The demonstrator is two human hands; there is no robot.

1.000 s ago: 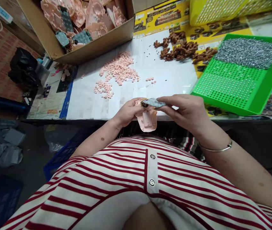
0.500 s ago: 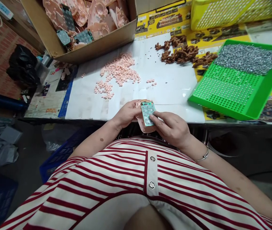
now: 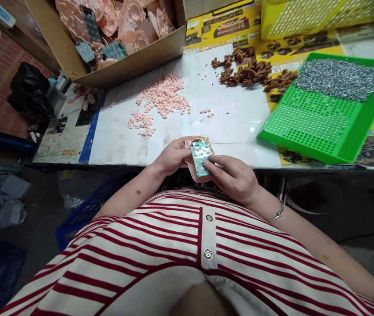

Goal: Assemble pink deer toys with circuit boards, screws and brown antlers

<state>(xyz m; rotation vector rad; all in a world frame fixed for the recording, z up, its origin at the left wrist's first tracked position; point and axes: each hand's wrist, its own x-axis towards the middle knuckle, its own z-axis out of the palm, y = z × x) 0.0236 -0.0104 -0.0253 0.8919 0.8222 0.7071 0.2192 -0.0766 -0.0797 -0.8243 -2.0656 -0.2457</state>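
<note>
At the table's front edge, my left hand is closed on the left side of a pink plastic shell. A green circuit board lies over the shell, its face with rounded pads turned up. My right hand pinches the board's lower right edge between thumb and fingers. Thin wires show at the top of the board. Beyond the hands, small pink plastic buttons are heaped on white sheeting, with a few lying apart.
A cardboard box at the back left holds pink shells and circuit boards. Brown plastic pieces lie at the back middle. On the right, a green tray carries many metal screws. A yellow basket stands behind it.
The circuit board has shifted slightly left and down and sits flatter over the pink shell. My right hand has moved a little left with it; my left hand keeps its hold.
</note>
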